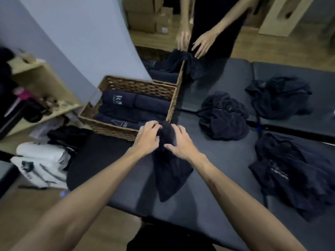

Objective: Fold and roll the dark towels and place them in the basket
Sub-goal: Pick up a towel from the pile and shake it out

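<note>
Dark padding covered the desk [208, 205], with a basket [170, 105] at its corner. Left hand [147, 137] and right hand [181, 144] both gripped a towel [170, 171], fingers curled.

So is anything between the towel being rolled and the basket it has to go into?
Nothing visible lies between them. The towel, gripped by the left hand and right hand, sits just in front of the basket at its near right corner. Only the near wall must be cleared. Rolled towels already fill much of the inside.
</note>
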